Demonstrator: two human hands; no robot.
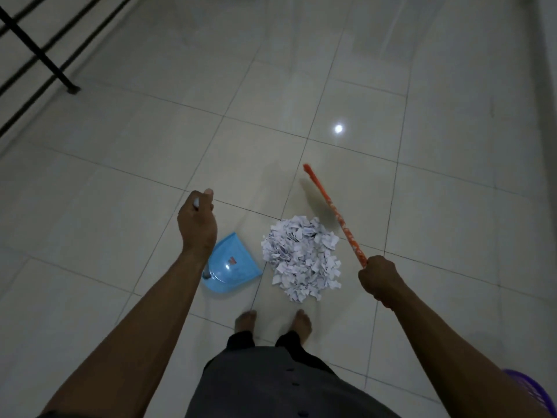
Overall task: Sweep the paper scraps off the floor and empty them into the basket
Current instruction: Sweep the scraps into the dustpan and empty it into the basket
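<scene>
Scraps (301, 257) sit in one heap on the floor (120, 176), just ahead of your feet (272, 322). The heap lies between your two tools: pan (233, 263) just to its left, broom (334, 212) along its right side.

Key relation: the pan's straight lip faces right, toward the heap, with a narrow strip of bare tile between them. So the stroke has to run right to left, across the heap and into the lip.

Your right hand (378, 279) is fisted round the near end of the broom stick. The stick's long axis runs away from you and leftward, crossing the heap's far right corner. The right hand is nearer the heap than the left.

Your left hand (197, 224) is up above the pan, fingers curled round a pale tip, probably the top of the pan's handle. The handle's shaft is hidden behind that hand and forearm, so you can't confirm it.

Hard to make out:
- The broom's head is only a blur under the far end of the stick, so floor contact is unclear.
- The basket (524, 390) is a purple sliver at lower right, cut by the frame edge and your right forearm, well apart from the heap.
- No stray scraps show outside the heap, but the light is dim.
</scene>
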